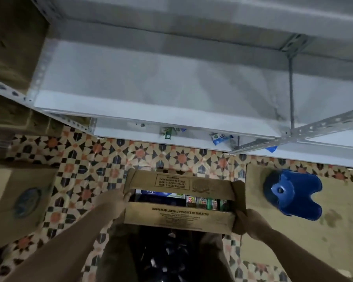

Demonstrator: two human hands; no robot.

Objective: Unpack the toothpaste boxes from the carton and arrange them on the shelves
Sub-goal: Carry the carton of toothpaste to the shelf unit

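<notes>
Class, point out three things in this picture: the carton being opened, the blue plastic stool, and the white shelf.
carton (179, 219): head view, near printed flap.
blue plastic stool (293, 193): head view, middle of seat.
white shelf (151, 82): head view, bare top surface.

Brown carton (179, 220), black print. White shelves (151, 110). Floor tiles (102, 159): orange-black-cream star pattern. Blue stool (293, 193).

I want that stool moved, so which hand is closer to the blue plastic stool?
Right. The right hand grips the carton's right end, beside the blue plastic stool; the left hand holds the far, left end.
</notes>
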